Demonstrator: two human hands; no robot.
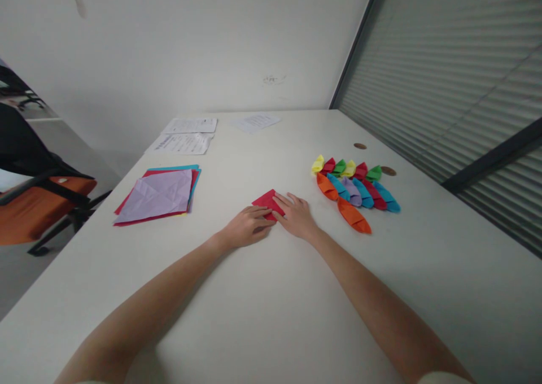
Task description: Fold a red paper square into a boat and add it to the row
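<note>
A small folded sheet of red paper [266, 200] lies on the white table in front of me, its lower part covered by my hands. My left hand [249, 226] grips its lower left edge, with the fingers close together and pointing right. Across its right side rests my right hand [296, 214], fingers spread and stretched out over the paper. The fingertips of both hands nearly meet at the paper's lower middle.
To the left lies a stack of coloured paper sheets [158, 195], a creased purple one on top. Several folded paper pieces [351, 186] form rows at the right. Printed sheets [184, 141] lie farther back. Brown discs [388, 170] sit near the blinds [444, 79]. An orange chair [46, 203] stands left.
</note>
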